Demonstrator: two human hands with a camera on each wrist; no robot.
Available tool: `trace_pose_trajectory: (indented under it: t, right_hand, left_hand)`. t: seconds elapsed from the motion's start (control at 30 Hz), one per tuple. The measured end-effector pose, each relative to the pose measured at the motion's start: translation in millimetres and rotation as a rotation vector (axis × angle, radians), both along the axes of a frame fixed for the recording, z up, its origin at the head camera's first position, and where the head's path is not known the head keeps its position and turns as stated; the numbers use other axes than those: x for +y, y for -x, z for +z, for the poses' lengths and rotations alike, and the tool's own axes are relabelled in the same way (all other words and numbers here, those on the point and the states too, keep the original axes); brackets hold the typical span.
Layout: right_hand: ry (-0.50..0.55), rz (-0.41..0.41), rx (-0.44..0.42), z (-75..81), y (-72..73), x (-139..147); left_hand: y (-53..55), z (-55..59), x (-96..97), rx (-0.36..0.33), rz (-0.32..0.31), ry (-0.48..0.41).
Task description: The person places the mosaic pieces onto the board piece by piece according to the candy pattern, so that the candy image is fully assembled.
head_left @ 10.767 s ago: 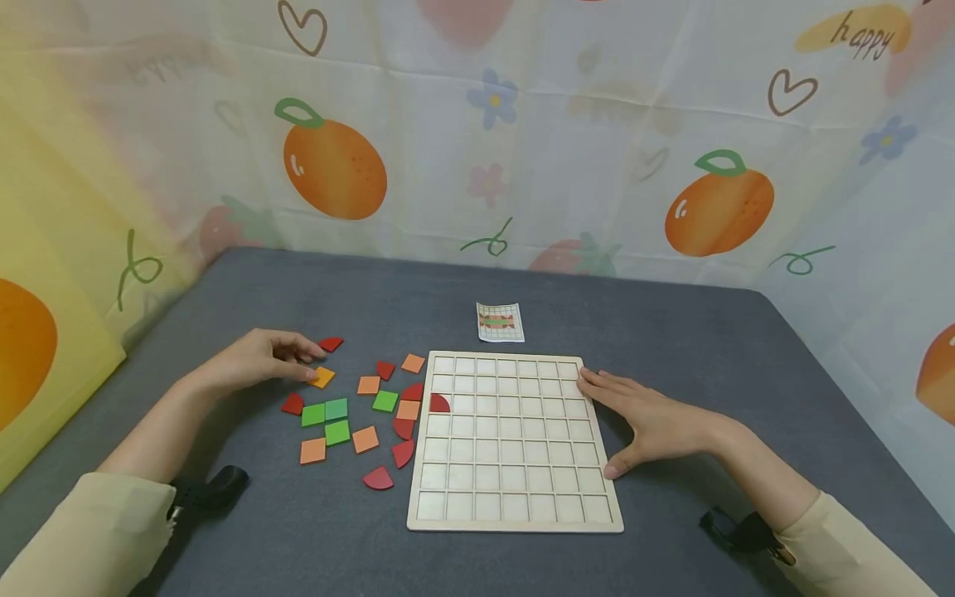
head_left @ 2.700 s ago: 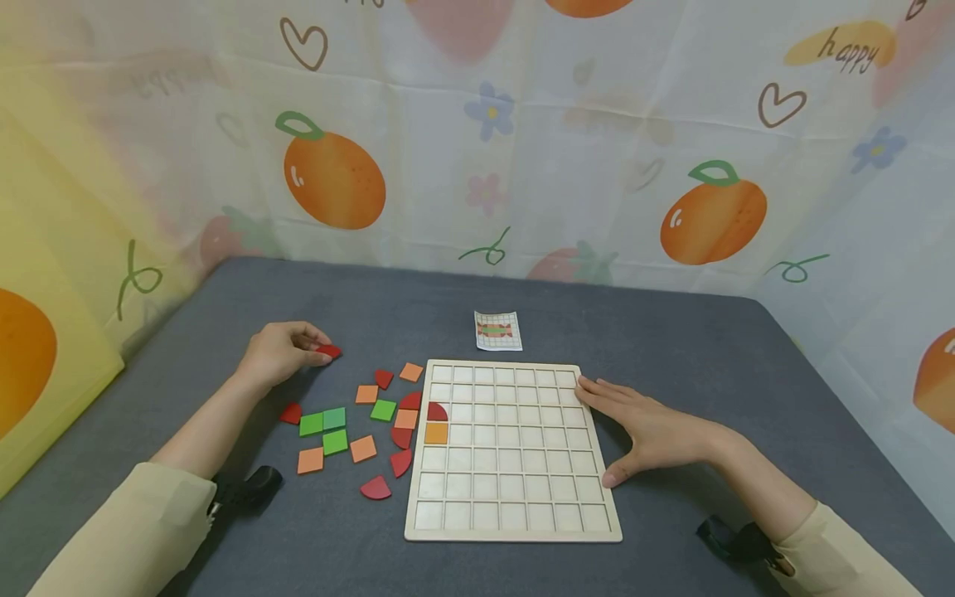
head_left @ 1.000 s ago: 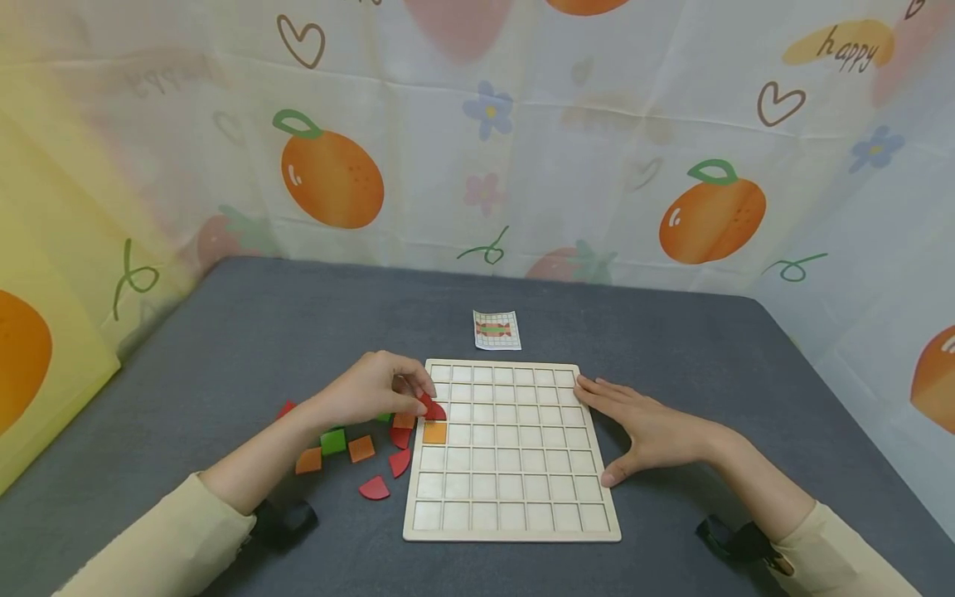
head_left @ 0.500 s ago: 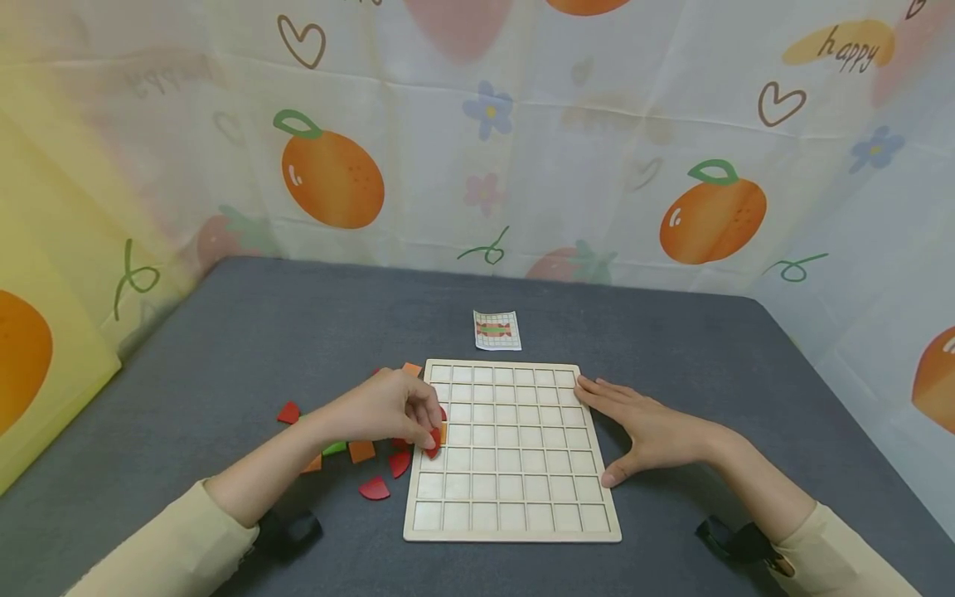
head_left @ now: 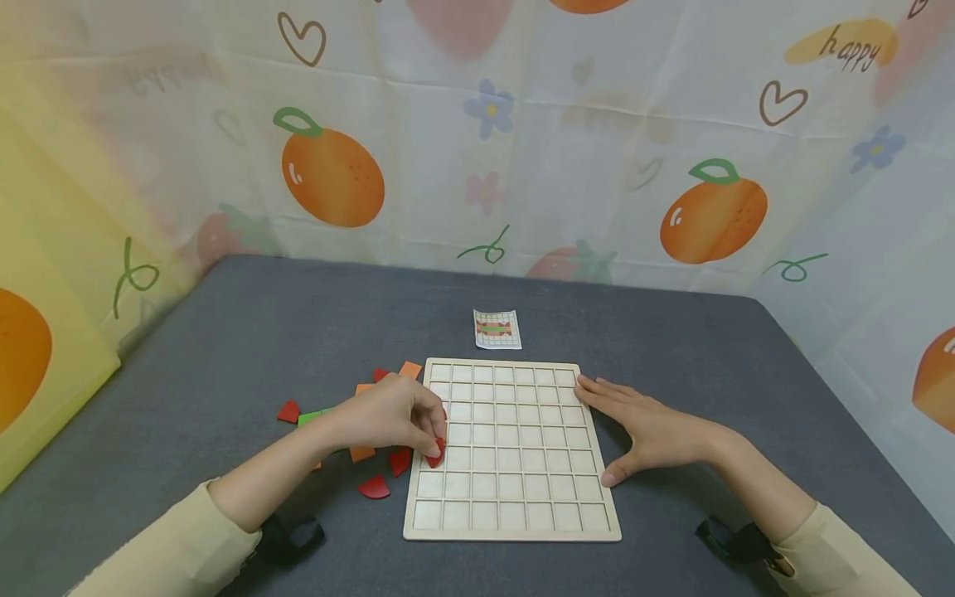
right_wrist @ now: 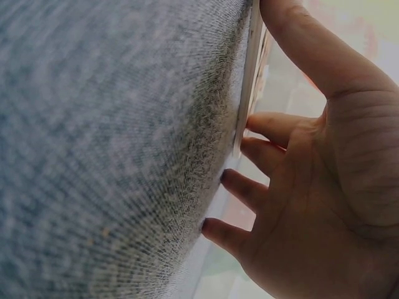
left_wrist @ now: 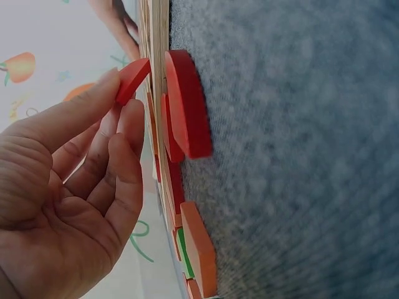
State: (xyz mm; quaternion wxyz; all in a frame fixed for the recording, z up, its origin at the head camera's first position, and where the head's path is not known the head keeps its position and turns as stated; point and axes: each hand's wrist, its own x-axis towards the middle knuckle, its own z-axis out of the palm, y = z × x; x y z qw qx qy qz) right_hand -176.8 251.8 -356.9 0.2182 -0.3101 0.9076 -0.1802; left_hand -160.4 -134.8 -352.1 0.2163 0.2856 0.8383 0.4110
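My left hand (head_left: 391,412) pinches a red quarter-round tile (head_left: 436,453) between thumb and fingertips, over the left column of the pale wooden grid board (head_left: 515,460). In the left wrist view this tile (left_wrist: 133,80) is tilted, one corner right at the board's face. Behind the fingers, the board squares above are mostly covered, hiding the tiles set there. My right hand (head_left: 656,431) lies with spread, straight fingers against the board's right edge; the right wrist view shows fingertips at that edge (right_wrist: 248,81).
Loose tiles lie left of the board: red quarter-rounds (head_left: 375,487), orange squares (head_left: 409,370) and green squares (head_left: 312,416), some hidden under the left hand and forearm. A small printed pattern card (head_left: 497,330) lies beyond the board. A patterned curtain (head_left: 567,191) stands behind the table.
A yellow-orange square went from the table onto the board's left column. My left hand then took the far-left red quarter-round tile to the board and slid nearer along that column. Right hand stayed.
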Motion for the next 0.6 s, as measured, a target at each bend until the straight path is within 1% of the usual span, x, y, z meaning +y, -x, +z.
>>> trace_pose_trajectory:
  t: [0.3,0.6]
  right_hand:
    - [0.000,0.002,0.000,0.6,-0.2,-0.4]
    - [-0.004,0.002,0.005,-0.3,0.4,-0.1]
  left_hand:
    - [0.0,-0.6,-0.2,0.013,-0.019,-0.007]
    - [-0.4,-1.1,2.9,0.065,-0.039,0.014]
